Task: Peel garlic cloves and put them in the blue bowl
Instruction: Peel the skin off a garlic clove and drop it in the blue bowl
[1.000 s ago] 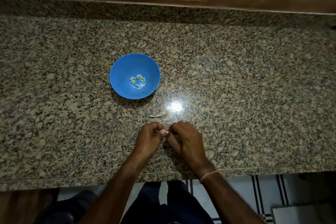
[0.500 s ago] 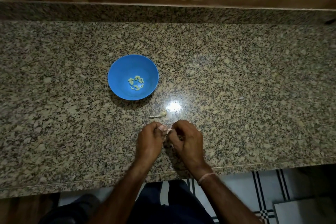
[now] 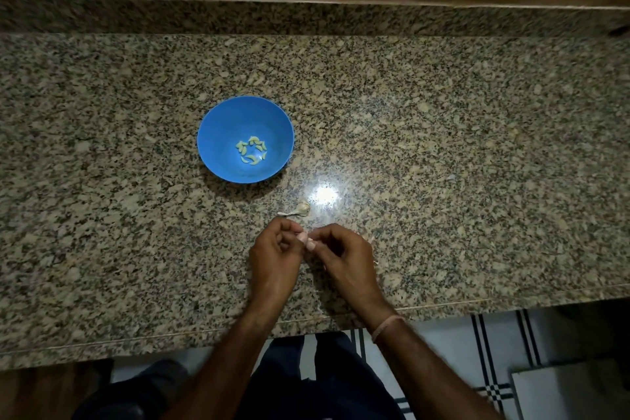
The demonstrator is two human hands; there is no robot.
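No text, label, brand, number or sign could be read anywhere in the view.

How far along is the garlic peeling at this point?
Done: several peeled cloves lie in the blue bowl. In hand: the left hand and right hand pinch one garlic clove between them. Left: peeling it and dropping it in; the garlic piece on the countertop may be scrap, unclear.
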